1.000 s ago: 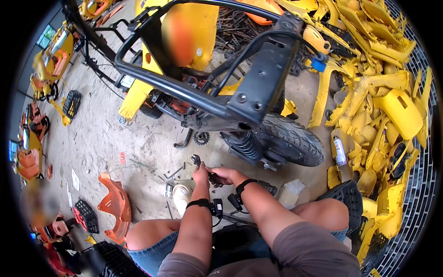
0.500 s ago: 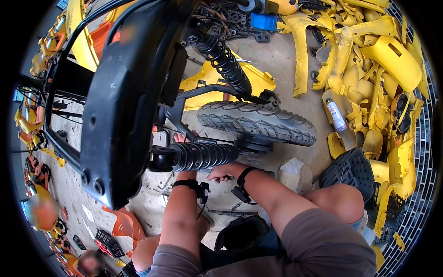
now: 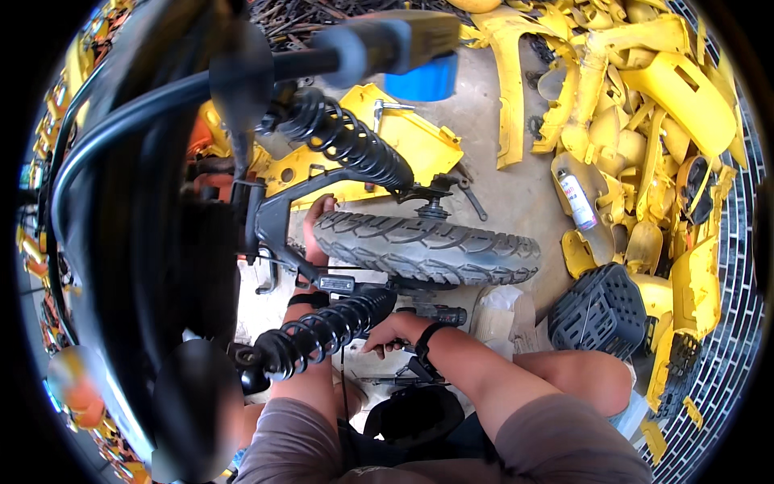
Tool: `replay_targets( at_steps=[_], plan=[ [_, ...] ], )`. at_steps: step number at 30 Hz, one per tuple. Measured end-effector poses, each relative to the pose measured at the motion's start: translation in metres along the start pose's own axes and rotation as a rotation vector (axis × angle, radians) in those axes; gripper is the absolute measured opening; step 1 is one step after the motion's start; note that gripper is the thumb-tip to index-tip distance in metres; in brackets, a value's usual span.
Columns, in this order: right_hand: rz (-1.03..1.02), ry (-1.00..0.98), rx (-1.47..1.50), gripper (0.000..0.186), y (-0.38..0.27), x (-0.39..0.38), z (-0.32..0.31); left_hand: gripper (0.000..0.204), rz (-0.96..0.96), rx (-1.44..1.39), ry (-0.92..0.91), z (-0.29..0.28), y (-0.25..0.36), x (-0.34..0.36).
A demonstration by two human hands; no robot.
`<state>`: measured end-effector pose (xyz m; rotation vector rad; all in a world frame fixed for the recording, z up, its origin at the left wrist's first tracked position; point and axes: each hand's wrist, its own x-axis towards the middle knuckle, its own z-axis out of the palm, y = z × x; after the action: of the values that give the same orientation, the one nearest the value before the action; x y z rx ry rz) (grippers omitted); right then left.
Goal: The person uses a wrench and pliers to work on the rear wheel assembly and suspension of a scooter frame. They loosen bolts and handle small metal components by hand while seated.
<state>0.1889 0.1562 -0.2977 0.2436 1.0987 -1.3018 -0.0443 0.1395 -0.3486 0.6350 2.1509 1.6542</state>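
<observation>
My left hand (image 3: 318,218) reaches up past the frame to the left end of a treaded tire (image 3: 427,246), its fingers curled against the tire and partly hidden by it. My right hand (image 3: 387,339) is below the tire, beside the lower coil shock absorber (image 3: 322,327), its fingers closed on something dark that I cannot make out. A second shock (image 3: 347,141) rises diagonally above the wheel, and a dark swingarm (image 3: 278,210) runs between them. A black frame (image 3: 137,226) covers much of the left side, blurred. A cordless tool (image 3: 435,313) lies under the wheel.
A heap of yellow plastic body parts (image 3: 677,105) lines the right, with a spray can (image 3: 574,198) and a black basket (image 3: 597,310). A yellow panel (image 3: 411,149), a blue container (image 3: 419,79) and a pile of dark metal parts (image 3: 298,16) are behind the wheel.
The view has moved over the rear wheel and shocks. My left hand has moved forward from beside my right hand to the tire. My right hand has stayed low, below the wheel.
</observation>
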Motion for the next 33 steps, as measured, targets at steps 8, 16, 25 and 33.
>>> replay_targets(
  at_steps=[8,16,25,33],
  plan=[
    [-0.11,0.108,0.221,0.045,0.017,-0.002,-0.005,0.034,0.25,0.781,-0.174,0.014,0.023,0.047],
    [-0.196,0.155,0.308,0.046,0.035,0.018,-0.001,0.038,0.241,0.789,-0.325,0.028,0.027,0.067],
    [-0.205,0.184,0.32,0.049,0.038,0.02,0.003,0.042,0.282,0.774,-0.406,0.02,0.042,0.074],
    [-0.134,0.266,0.246,0.046,0.024,-0.014,-0.002,0.037,-0.153,0.87,-0.255,-0.001,0.057,0.062]
  ],
)
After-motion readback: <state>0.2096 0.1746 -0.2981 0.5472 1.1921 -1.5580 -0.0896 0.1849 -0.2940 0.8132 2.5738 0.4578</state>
